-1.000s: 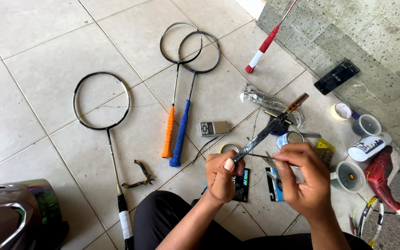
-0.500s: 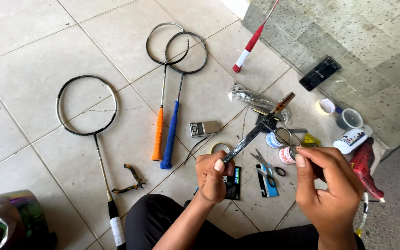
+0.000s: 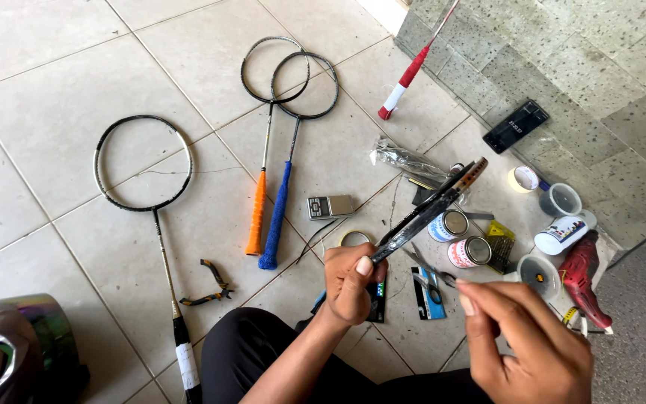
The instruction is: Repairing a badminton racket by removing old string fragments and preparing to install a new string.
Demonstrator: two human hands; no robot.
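Gripping racket handle point(image 3: 431, 206) — left hand point(image 3: 349, 280)

Two bare hands are seen, the left hand point(image 3: 351, 281) and the right hand point(image 3: 526, 344), with no gloves, rings or watch worn. The left forearm is uncovered up to the lower edge of the picture, so no sleeve is shown. A pale, short thumbnail is visible on each hand. The legs are clad in black trousers point(image 3: 263, 359).
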